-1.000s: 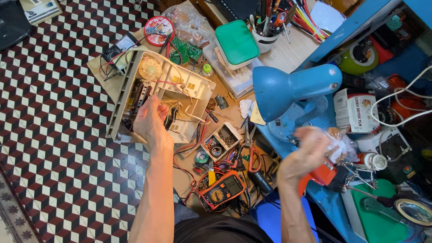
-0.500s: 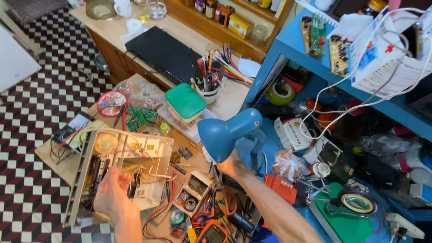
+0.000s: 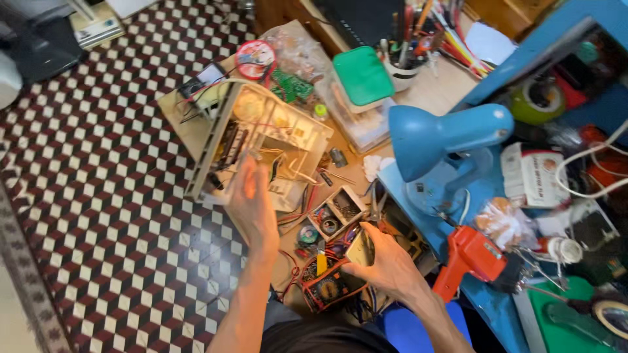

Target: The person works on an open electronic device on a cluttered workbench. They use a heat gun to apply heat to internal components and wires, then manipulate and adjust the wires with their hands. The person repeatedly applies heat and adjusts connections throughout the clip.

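Observation:
My left hand [image 3: 254,202] hovers over an opened beige electronic device [image 3: 261,140] full of wires, fingers together and flat, holding nothing that I can see. My right hand [image 3: 386,265] is lower, closed around a small pale flat object [image 3: 361,247] just above an orange multimeter [image 3: 330,287]. A small open box with round parts [image 3: 337,212] lies between the two hands.
A blue desk lamp [image 3: 445,140] stands to the right, with an orange glue-gun-like tool [image 3: 468,258] below it. A green-lidded box [image 3: 362,75], a pen cup [image 3: 402,62] and a red round tin [image 3: 254,59] lie beyond. Checkered floor [image 3: 98,196] spreads left.
My right hand has left the lamp base and come down to the multimeter, now holding a small pale object. The left hand stays over the beige device. The view has tilted down.

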